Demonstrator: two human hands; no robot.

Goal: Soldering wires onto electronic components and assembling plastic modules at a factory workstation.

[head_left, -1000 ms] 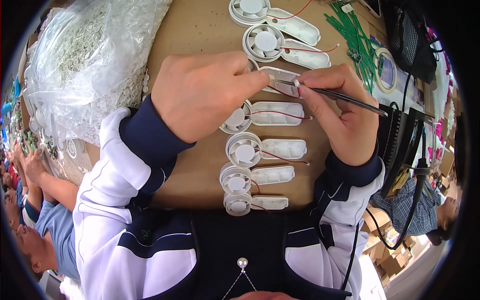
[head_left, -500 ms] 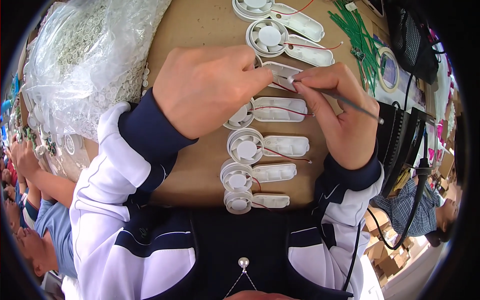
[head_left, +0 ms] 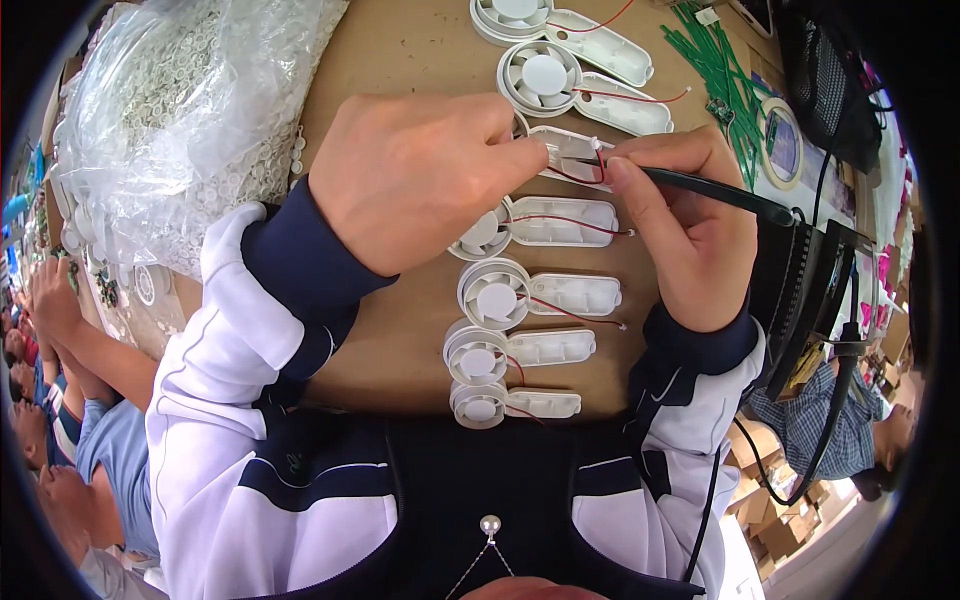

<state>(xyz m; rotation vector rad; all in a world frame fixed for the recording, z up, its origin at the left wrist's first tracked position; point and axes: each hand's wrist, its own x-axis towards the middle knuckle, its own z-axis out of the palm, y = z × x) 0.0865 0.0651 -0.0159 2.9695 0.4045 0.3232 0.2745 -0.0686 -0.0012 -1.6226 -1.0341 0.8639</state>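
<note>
In the middle of a column of white hand-fan halves, my left hand (head_left: 415, 180) is closed on one small white fan (head_left: 566, 138), thumb and forefinger pinched at the base of its open handle. The hand covers most of its round head. My right hand (head_left: 695, 225) grips dark tweezers (head_left: 725, 190) between thumb and fingers, their thin tip inside the handle shell near my left fingertips. A red wire (head_left: 602, 165) with a small white plug curves up beside my right thumb.
Several like fans (head_left: 497, 297) with red wires lie above and below on the brown table (head_left: 390, 365). A clear bag of small white parts (head_left: 200, 130) is at left. At right are green wires (head_left: 725, 90), a tape roll (head_left: 780, 143) and a black stand (head_left: 800, 290). People sit on both sides.
My right hand has let the white plug out of its fingertips, and the plug now stands up on its wire. The tweezers have turned, their tip now in the handle shell. My left hand stays put.
</note>
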